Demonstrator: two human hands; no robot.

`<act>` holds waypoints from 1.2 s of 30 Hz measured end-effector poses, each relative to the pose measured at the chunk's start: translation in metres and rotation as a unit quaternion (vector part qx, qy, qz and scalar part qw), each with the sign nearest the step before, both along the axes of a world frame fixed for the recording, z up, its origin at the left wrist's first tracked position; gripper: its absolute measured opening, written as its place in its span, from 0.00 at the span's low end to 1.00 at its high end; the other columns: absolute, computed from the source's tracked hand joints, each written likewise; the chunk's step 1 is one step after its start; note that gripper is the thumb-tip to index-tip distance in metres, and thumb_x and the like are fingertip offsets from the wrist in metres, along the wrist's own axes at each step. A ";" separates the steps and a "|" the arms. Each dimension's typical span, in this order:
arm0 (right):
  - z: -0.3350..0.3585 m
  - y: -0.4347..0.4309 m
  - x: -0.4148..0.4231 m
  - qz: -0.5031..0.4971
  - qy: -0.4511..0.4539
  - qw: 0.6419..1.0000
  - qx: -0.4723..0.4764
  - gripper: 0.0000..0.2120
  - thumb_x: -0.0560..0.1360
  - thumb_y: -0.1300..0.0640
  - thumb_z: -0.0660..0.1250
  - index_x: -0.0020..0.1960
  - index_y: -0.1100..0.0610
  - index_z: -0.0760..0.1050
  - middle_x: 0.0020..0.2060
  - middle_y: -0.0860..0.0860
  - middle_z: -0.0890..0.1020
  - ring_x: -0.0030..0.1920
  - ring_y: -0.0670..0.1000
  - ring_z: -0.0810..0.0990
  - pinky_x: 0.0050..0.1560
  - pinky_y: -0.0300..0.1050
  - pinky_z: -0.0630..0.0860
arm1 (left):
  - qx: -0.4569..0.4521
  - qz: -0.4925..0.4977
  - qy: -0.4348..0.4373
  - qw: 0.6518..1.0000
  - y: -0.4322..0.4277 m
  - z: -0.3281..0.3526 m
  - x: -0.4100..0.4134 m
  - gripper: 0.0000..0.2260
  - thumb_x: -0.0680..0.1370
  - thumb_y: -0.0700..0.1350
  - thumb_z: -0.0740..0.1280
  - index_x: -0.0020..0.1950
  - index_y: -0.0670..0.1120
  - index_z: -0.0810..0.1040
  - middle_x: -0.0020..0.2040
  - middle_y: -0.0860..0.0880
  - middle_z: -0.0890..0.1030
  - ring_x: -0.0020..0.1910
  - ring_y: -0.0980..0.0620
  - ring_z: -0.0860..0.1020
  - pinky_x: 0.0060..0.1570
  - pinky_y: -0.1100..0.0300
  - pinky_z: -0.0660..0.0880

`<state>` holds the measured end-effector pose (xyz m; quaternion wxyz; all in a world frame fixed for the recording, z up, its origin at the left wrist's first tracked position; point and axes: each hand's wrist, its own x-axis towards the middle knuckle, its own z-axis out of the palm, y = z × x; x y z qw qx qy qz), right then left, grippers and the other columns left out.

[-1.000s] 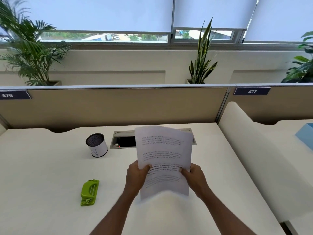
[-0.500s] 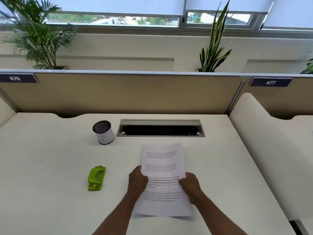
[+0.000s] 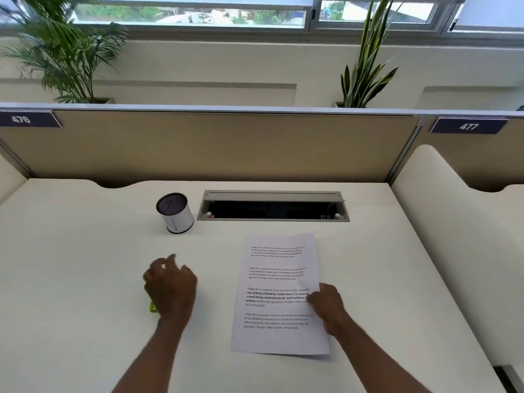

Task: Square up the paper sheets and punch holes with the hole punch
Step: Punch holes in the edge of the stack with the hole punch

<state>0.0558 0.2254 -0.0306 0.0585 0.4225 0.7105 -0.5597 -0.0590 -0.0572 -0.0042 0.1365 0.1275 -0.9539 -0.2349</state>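
Observation:
The printed paper sheets (image 3: 276, 282) lie flat on the white desk (image 3: 85, 279), right of centre, in a stack tilted slightly. My right hand (image 3: 329, 307) grips their right edge, thumb on top of the text. My left hand (image 3: 170, 287) is off the paper, blurred, with fingers spread over the green hole punch (image 3: 153, 307). Only a small corner of the punch shows under my palm. Whether the hand touches it is hidden.
A white cylindrical pen cup (image 3: 175, 213) with a dark mesh top stands behind my left hand. An open cable tray (image 3: 273, 207) is sunk into the desk's far side. A beige partition (image 3: 226, 146) walls the back; a curved divider (image 3: 453, 222) bounds the right.
The sheets went from upright in both hands down flat onto the desk. My left hand let go and moved left over the hole punch. The right hand stays on the paper's edge.

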 end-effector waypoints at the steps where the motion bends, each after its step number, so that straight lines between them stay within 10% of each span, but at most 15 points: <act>1: 0.000 0.000 0.000 -0.001 0.000 1.000 -0.001 0.11 0.69 0.68 0.62 0.41 0.58 0.81 0.42 0.57 0.85 0.45 0.60 0.83 0.48 0.54 0.81 | 0.013 0.029 -0.038 0.999 -0.011 0.000 -0.003 0.16 0.70 0.37 0.68 0.57 0.35 0.78 0.56 0.32 0.76 0.54 0.31 0.72 0.51 0.40 0.73; 6: 0.001 0.000 -0.001 -0.004 -0.004 1.000 -0.002 0.11 0.69 0.69 0.62 0.37 0.56 0.79 0.39 0.55 0.84 0.42 0.58 0.82 0.44 0.49 0.79 | 0.060 0.069 -0.215 0.972 -0.042 -0.001 -0.011 0.21 0.76 0.51 0.65 0.55 0.33 0.75 0.55 0.31 0.77 0.57 0.31 0.74 0.56 0.44 0.73; 36: 0.003 0.023 0.014 -0.035 0.004 0.996 -0.087 0.11 0.71 0.72 0.63 0.43 0.60 0.80 0.42 0.61 0.84 0.41 0.60 0.82 0.46 0.58 0.81 | 0.111 -0.100 -0.219 0.964 0.080 0.002 0.015 0.11 0.75 0.43 0.64 0.52 0.36 0.76 0.51 0.36 0.81 0.50 0.37 0.80 0.48 0.51 0.76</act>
